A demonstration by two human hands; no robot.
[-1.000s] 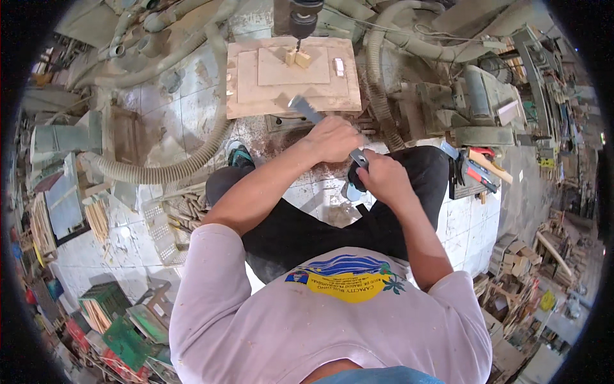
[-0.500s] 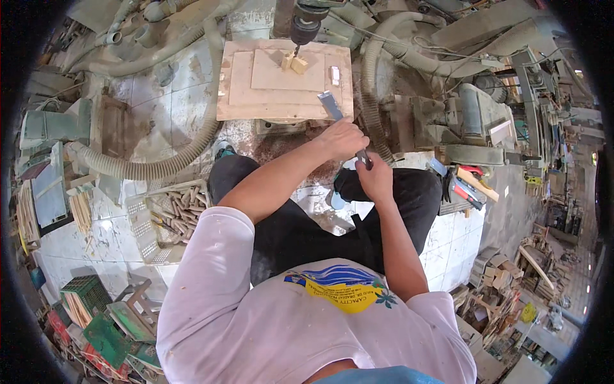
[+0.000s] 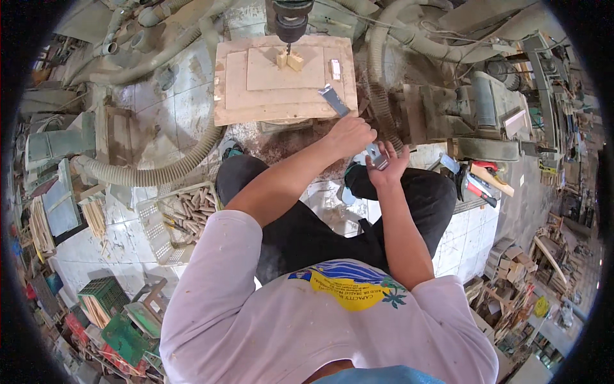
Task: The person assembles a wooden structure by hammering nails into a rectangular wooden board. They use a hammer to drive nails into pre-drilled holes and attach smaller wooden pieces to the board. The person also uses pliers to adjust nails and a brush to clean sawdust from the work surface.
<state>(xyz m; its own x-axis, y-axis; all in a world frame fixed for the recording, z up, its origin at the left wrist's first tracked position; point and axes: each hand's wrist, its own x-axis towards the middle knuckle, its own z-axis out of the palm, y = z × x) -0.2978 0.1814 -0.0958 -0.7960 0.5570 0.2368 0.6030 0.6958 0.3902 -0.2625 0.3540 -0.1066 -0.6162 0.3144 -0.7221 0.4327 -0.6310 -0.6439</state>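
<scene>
Pale wooden blocks (image 3: 295,62) sit beneath the drill (image 3: 291,25) on the tabletop (image 3: 231,110); near its right corner, the left hand (image 3: 352,136) grips a steel blade (image 3: 332,100), closed tight; the right hand (image 3: 393,168) lies half-open at its tail. What's done or left, I can't tell.

Left forearm (image 3: 293,174): bare, bent at the elbow, directed forward and across toward the right.
Left wrist (image 3: 328,147): nearly in line with the forearm.
Left hand (image 3: 352,136): curled into a fist, back of the hand upward, slightly ahead of the other.
Right forearm (image 3: 407,238): bare, pointing forward, leaning a little inward.
Right hand (image 3: 393,165): just beside the left, palm turned up, fingers loosened and parted.
</scene>
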